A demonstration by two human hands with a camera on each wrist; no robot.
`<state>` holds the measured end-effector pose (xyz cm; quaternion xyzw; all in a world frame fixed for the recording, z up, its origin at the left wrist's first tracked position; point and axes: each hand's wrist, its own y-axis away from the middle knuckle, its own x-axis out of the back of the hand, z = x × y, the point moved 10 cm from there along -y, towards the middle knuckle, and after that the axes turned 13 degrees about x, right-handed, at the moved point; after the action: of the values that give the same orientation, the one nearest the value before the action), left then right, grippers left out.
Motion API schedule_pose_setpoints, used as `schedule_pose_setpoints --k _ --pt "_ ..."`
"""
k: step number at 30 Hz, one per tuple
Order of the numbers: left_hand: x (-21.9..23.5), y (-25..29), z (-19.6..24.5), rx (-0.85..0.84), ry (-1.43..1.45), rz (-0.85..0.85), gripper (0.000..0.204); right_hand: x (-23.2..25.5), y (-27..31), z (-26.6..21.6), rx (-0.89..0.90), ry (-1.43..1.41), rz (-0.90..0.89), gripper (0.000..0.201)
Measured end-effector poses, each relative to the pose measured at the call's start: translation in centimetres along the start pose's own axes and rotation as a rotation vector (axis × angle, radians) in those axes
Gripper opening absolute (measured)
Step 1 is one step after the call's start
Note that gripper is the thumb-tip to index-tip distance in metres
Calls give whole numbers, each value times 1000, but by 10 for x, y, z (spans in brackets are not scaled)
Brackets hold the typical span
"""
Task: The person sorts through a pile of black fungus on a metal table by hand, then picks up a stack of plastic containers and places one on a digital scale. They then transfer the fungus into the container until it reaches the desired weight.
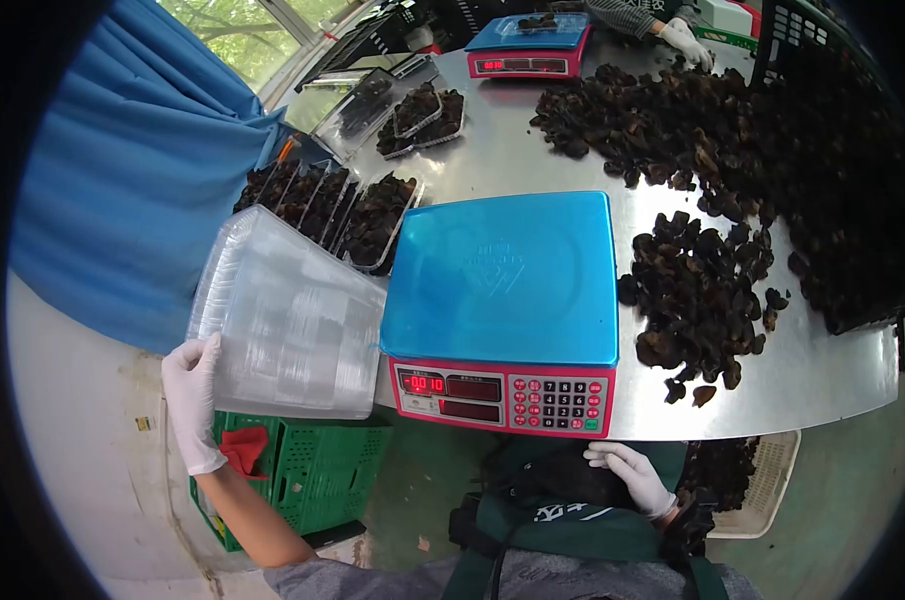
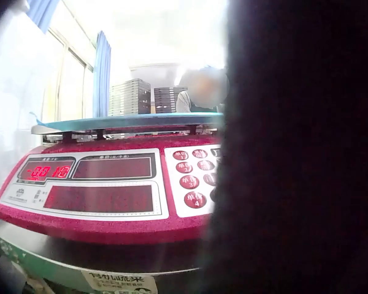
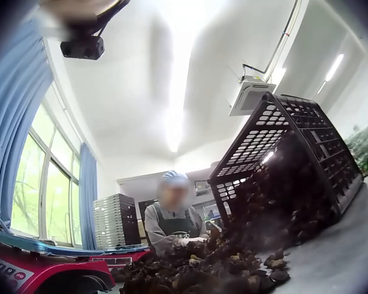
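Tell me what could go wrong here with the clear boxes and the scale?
The stack of clear boxes seems to stick out past the table, so if the left hand lets a box slip, it might fall.

The scale reads minus 0.010 with nothing on top, so weights might come out wrong if nobody set that on purpose.

Loose dark pieces near the front edge might get knocked off.

In the left wrist view, a dark blur hides part of the scale [image 2: 98,229]. The head view's top edge cuts off a far person [image 1: 628,14]. The far scale [image 1: 495,40] shows digits too small to read; the trays [image 1: 298,320] held by the left hand [image 1: 190,405] cannot be counted.
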<state>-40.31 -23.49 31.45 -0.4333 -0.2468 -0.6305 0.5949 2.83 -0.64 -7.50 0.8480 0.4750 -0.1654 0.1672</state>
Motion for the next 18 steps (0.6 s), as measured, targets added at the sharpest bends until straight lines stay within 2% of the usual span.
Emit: schedule_pose_setpoints --k 4,10,13,16,17,18 --pt "-1 4 5 -32 -6 13 32 2 -1 3 8 39 10 37" --pt "-5 -6 -6 6 55 -66 33 2 -1 4 -4 47 23 37" --pt "-2 -6 2 27 -95 -2 32 4 1 5 1 41 34 36" --pt "41 23 59 -372 -269 643 30 4 4 2 13 27 46 36" --pt "52 34 66 -357 -76 674 28 4 5 2 28 41 33 36" --pt "60 63 95 -345 123 690 26 7 5 4 47 52 33 36"
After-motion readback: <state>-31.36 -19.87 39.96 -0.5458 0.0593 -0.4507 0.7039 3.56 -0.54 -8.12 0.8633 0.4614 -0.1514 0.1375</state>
